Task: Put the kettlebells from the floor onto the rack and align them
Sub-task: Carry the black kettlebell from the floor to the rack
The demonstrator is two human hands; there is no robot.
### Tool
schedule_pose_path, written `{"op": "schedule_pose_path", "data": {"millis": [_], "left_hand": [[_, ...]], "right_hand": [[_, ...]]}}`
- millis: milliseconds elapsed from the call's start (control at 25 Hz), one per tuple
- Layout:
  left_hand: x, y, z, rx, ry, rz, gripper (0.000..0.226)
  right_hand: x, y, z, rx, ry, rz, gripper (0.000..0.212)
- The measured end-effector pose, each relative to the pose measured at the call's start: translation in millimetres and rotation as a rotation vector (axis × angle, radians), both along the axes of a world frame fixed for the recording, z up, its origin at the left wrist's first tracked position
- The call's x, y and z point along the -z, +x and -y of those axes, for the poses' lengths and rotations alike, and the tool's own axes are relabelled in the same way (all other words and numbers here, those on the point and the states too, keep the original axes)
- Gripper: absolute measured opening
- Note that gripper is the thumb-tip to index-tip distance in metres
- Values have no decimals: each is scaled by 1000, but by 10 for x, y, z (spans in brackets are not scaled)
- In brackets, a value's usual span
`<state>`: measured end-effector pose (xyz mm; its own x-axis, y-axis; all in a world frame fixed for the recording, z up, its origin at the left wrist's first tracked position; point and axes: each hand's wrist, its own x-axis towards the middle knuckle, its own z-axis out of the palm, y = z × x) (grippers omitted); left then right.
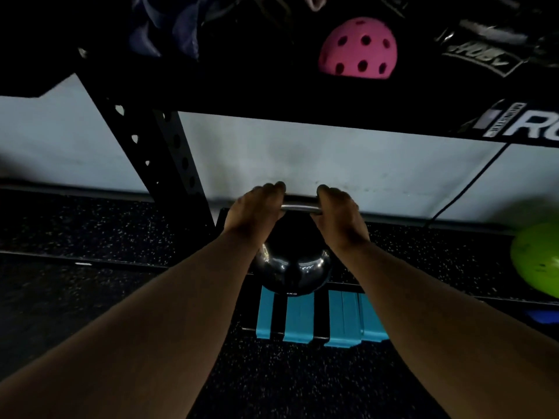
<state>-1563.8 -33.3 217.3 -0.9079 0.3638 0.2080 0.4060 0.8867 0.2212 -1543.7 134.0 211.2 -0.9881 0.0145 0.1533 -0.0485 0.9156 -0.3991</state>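
Observation:
A glossy black kettlebell (292, 272) with a steel handle sits at the centre of the view, above the front lip of the low black rack shelf (423, 261). My left hand (257, 207) is wrapped round the left end of the handle and my right hand (338, 210) round the right end, a short bare stretch of bar showing between them. Whether the bell rests on the shelf or hangs just above it I cannot tell. A green kettlebell (535, 261) stands on the same shelf at the far right edge.
Black perforated rack upright (169, 158) rises left of my hands. The upper shelf (272, 98) overhead carries a pink perforated ball (358, 48) and dark gear. Blue blocks (320, 319) lie under the shelf front. A black cable (472, 182) runs down the pale wall. Speckled rubber floor surrounds everything.

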Motion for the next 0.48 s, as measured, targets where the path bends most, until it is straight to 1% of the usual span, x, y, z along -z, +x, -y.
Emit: {"op": "schedule_pose_path", "data": {"millis": [120, 280, 480], "left_hand": [[99, -169, 25, -11, 95, 43, 26], [191, -207, 9, -34, 205, 116, 31], [195, -205, -2, -55, 261, 150, 26]], "right_hand": [[-7, -137, -34, -34, -18, 18, 25], [3, -113, -71, -84, -39, -1, 30], [24, -111, -97, -78, -93, -28, 24]]}}
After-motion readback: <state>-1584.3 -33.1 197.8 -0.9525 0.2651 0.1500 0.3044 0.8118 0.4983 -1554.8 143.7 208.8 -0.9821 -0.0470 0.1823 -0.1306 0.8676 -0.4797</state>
